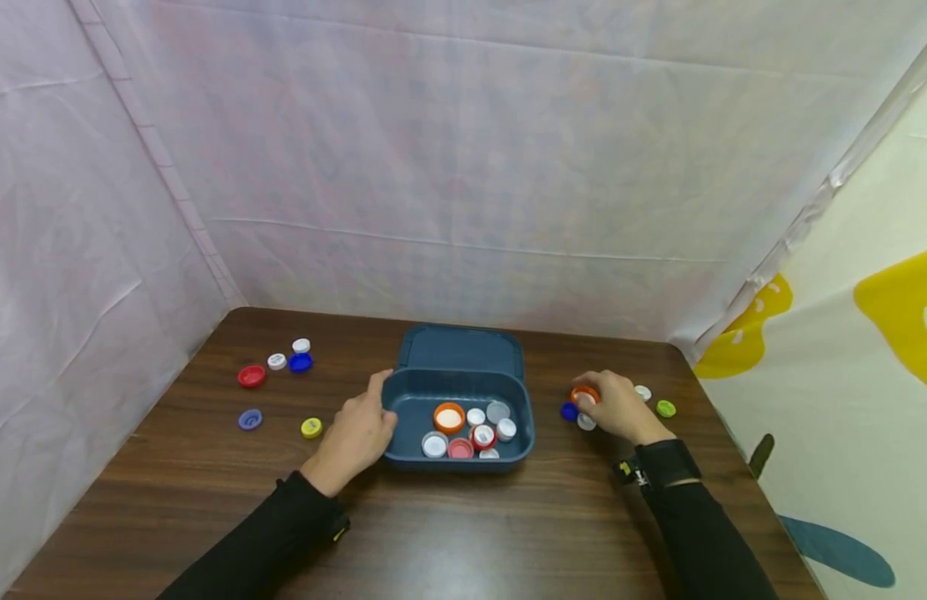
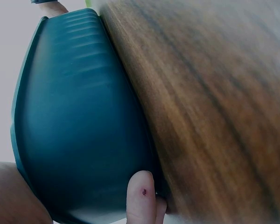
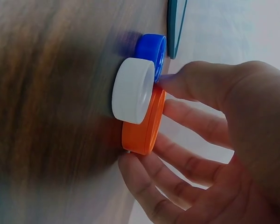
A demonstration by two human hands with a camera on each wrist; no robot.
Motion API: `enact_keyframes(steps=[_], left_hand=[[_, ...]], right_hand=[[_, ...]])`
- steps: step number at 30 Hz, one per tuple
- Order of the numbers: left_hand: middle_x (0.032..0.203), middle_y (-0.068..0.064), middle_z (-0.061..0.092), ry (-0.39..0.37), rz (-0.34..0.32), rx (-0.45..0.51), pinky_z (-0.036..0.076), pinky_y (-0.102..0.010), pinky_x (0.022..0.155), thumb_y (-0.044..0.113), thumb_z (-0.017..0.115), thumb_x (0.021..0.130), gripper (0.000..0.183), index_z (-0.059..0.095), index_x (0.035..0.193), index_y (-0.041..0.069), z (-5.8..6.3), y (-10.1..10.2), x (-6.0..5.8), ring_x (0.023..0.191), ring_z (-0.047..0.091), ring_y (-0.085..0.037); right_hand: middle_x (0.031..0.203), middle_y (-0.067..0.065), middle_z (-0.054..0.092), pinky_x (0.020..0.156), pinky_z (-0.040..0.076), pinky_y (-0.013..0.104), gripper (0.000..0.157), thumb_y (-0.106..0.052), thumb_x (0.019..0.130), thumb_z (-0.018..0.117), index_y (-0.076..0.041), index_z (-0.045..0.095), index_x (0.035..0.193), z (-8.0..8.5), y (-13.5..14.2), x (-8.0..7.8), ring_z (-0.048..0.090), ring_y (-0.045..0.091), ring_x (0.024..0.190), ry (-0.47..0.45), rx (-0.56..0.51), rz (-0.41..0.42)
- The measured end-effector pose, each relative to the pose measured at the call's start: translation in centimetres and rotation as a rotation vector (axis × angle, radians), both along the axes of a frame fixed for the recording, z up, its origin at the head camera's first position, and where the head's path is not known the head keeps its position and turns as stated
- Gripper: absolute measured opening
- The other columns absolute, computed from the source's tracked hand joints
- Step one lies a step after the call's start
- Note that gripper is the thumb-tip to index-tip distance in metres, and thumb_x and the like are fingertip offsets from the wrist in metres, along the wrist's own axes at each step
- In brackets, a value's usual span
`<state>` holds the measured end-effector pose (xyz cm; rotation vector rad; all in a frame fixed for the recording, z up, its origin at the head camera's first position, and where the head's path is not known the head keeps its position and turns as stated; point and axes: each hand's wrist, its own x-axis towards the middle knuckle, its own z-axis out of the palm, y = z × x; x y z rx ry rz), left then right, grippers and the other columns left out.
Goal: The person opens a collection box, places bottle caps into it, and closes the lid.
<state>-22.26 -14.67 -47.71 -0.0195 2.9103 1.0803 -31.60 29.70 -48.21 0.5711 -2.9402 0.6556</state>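
My left hand [image 1: 357, 433] grips the left wall of a dark blue-green plastic box [image 1: 390, 400], whose outer side fills much of the left wrist view. Several bottle caps lie in the box, among them an orange cap with a white inside [image 1: 448, 418] and a pink cap [image 1: 460, 449]. Right of the box, my right hand [image 1: 617, 406] has its thumb and fingers around an orange bottle cap [image 3: 141, 133] low at the table. Against that cap stand a white cap [image 3: 130, 91] and a blue cap [image 3: 148, 49]; the hand partly hides the orange cap in the head view.
The box's lid [image 1: 461, 347] lies folded back behind it. On the left of the wooden table [image 1: 463, 533] are a red cap [image 1: 251, 376], a yellow cap [image 1: 311, 427] and several others. A green cap [image 1: 666, 408] lies beyond my right hand. White cloth [image 1: 463, 167] hangs behind.
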Motion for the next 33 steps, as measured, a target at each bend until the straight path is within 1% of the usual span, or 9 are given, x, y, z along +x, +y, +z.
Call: enact_keyframes(steps=[9, 18, 24, 30, 33], left_hand=[[0.092, -0.01, 0.067, -0.005, -0.004, 0.007, 0.054, -0.031, 0.057, 0.011, 0.06, 0.116, 0.072, 0.029, 0.181, 0.014, 0.0, 0.0, 0.1, 0.066, 0.065, -0.021], [0.089, -0.009, 0.065, 0.009, -0.009, 0.008, 0.053, -0.031, 0.057, 0.01, 0.059, 0.115, 0.072, 0.029, 0.18, 0.013, 0.1, 0.0, 0.1, 0.065, 0.065, -0.02], [0.088, -0.009, 0.065, 0.007, -0.011, 0.014, 0.052, -0.032, 0.056, 0.01, 0.059, 0.115, 0.072, 0.029, 0.18, 0.013, 0.2, 0.0, 0.2, 0.064, 0.064, -0.021], [0.087, -0.009, 0.064, 0.01, -0.014, 0.016, 0.052, -0.032, 0.056, 0.01, 0.058, 0.114, 0.072, 0.03, 0.18, 0.012, 0.2, 0.0, 0.2, 0.063, 0.063, -0.021], [0.085, -0.008, 0.063, 0.018, -0.015, 0.015, 0.051, -0.032, 0.055, 0.009, 0.058, 0.114, 0.072, 0.03, 0.18, 0.012, 0.1, -0.1, 0.2, 0.062, 0.062, -0.02]], right_hand=[[0.119, 0.023, 0.081, 0.089, 0.058, 0.054, 0.031, -0.01, 0.103, 0.079, -0.001, 0.083, 0.133, 0.1, -0.2, 0.3, 0.075, 0.04, 0.106, 0.004, 0.011, 0.006], [0.122, 0.023, 0.082, 0.096, 0.062, 0.06, 0.031, -0.011, 0.103, 0.081, -0.002, 0.083, 0.133, 0.2, -0.2, -0.1, 0.077, 0.042, 0.112, 0.006, 0.002, 0.001], [0.125, 0.024, 0.081, 0.1, 0.062, 0.065, 0.033, -0.012, 0.104, 0.082, 0.0, 0.081, 0.135, 0.8, -0.3, 0.2, 0.077, 0.045, 0.115, -0.006, -0.007, 0.005], [0.128, 0.026, 0.081, 0.105, 0.062, 0.069, 0.033, -0.012, 0.106, 0.08, 0.001, 0.081, 0.137, 1.4, -0.8, 0.3, 0.076, 0.05, 0.122, 0.043, -0.022, 0.02], [0.128, 0.025, 0.081, 0.103, 0.063, 0.068, 0.034, -0.013, 0.107, 0.081, 0.001, 0.08, 0.138, 1.8, -1.4, 0.4, 0.076, 0.049, 0.121, 0.062, -0.025, 0.03]])
